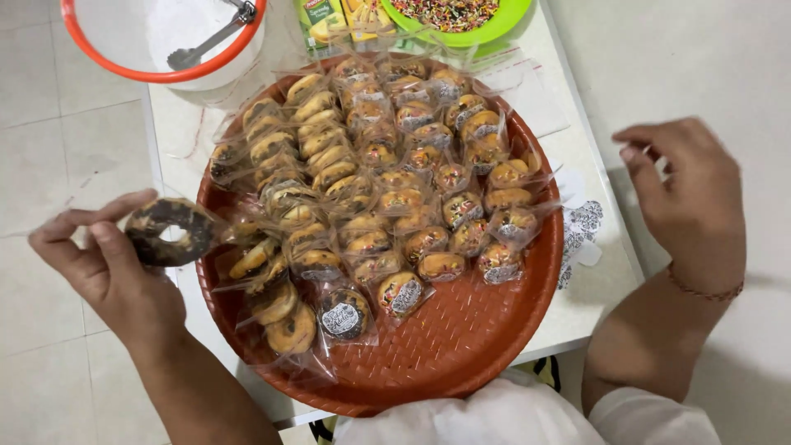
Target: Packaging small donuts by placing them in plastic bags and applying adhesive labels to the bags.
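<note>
My left hand point(107, 272) holds a chocolate-covered doughnut point(170, 231) in a clear wrapper. The thumb lies along the top of the ring and the fingers point(111, 247) press its near side, so the doughnut is pinched at its left edge and stands out to the right, just over the left rim of the tray point(461, 338). The ring is tilted, with its hole facing the camera.

My right hand point(688, 194) hovers off the right edge of the tabletop point(577, 309), well apart from the doughnut. Its fingers are loosely curled and hold nothing. A thin bracelet point(704, 290) sits on that wrist.

The round red-brown tray rests on the white tabletop. Wrapped doughnuts point(387, 173) fill its far and middle parts in rows; the near right part is bare. Small printed stickers point(581, 227) lie on the tabletop just right of the tray.

Beyond the tray stand an orange-rimmed white bowl point(91, 49) with a metal spoon point(210, 37) and a green bowl point(494, 29) of coloured sprinkles point(449, 12).
</note>
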